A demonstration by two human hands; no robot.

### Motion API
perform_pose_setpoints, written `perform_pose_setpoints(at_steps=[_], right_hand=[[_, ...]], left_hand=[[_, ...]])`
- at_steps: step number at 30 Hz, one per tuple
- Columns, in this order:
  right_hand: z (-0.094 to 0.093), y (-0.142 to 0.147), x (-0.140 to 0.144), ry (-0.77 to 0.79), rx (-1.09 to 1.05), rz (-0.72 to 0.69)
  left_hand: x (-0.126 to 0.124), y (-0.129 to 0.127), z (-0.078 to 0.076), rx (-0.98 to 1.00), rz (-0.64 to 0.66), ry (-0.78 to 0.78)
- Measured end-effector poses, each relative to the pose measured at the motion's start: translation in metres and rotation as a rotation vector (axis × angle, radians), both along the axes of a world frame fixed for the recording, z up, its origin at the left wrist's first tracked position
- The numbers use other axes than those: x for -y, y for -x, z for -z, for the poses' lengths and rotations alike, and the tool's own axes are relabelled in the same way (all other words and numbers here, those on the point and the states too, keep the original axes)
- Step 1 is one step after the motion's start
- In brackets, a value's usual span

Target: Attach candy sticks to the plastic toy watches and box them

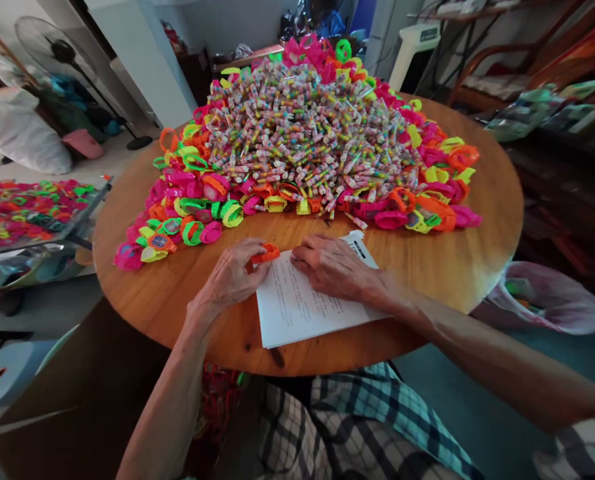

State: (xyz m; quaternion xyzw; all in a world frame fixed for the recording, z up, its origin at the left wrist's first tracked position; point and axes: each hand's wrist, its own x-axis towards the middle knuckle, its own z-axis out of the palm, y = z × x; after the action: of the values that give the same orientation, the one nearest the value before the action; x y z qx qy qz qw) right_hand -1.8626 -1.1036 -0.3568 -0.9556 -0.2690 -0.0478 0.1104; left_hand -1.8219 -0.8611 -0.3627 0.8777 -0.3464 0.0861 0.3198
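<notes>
My left hand (pixel 235 272) is closed around an orange toy watch (pixel 267 253), above the left edge of a stack of printed paper sheets (pixel 290 307). Over the same sheets, my right hand (pixel 330 265) has its fingers bent and pressed together, close to the orange watch; whatever they may hold is hidden. Beyond both hands lies a big heap of small candy rolls in clear wrappers (pixel 302 127). Pink, orange, yellow and green toy watches (pixel 192 207) ring that heap.
Everything rests on a round wooden table (pixel 457 280). More coloured watches cover a lower surface (pixel 27 210) at the left. A plastic-lined bin (pixel 552 300) stands at the right, and a cardboard flap (pixel 92 373) is by my left side. A standing fan (pixel 65 52) is farther back.
</notes>
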Motion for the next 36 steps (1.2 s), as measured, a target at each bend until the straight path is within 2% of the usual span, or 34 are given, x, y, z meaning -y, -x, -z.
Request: perform_pose_setpoints(at_steps=[4, 9, 13, 20, 27, 36], right_hand=[[0.002, -0.005, -0.002, -0.013, 0.003, -0.031], [-0.005, -0.008, -0.005, -0.207, -0.135, -0.001], [-0.002, -0.008, -0.011, -0.307, -0.128, -0.006], [0.014, -0.01, -0.016, -0.351, -0.022, 0.005], [0.014, -0.007, -0.02, -0.316, 0.012, 0.046], [0.022, -0.005, -0.018, -0.351, 0.073, -0.045]], left_hand=[[0.0, 0.0, 0.005, 0.002, 0.01, 0.039], [0.002, 0.003, 0.01, 0.042, 0.02, 0.077], [0.003, 0.004, 0.015, 0.09, 0.045, 0.117], [0.002, 0.005, 0.018, 0.103, 0.02, 0.102], [0.003, 0.005, 0.021, 0.09, 0.015, 0.099], [0.004, 0.007, 0.019, 0.132, 0.02, 0.088]])
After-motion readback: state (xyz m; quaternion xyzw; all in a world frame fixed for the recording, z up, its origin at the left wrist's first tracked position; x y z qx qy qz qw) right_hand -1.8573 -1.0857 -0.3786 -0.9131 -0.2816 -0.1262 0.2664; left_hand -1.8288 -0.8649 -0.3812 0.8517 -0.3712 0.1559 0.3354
